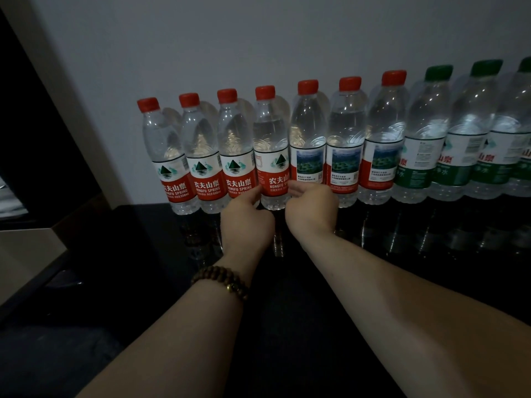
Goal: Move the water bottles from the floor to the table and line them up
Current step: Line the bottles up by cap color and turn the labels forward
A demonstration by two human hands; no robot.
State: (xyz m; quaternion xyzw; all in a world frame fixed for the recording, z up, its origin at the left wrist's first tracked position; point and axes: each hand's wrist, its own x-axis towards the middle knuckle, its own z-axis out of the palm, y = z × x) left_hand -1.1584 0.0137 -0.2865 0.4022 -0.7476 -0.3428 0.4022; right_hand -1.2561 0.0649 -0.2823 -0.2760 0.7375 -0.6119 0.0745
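**Head view.**

- Table: dark, glossy; carries every bottle in sight. No bottle on the floor is in view.
- Red-cap bottles: 7, upright, touching side by side along the table's far edge, against the wall.
- Green-cap bottles: 3, upright, carrying the same row on toward the far right corner; the 3rd is cut by the frame.
- Bottle 4, counted from the left end: the item in hand.
- Left hand, beaded bracelet on its wrist: fingers curled against bottle 4's lower left side.
- Right hand: fingers curved round its lower right side.
- Judgement: the 2-sided low hold serves to seat or nudge bottle 4 flush with its neighbours without tipping it.
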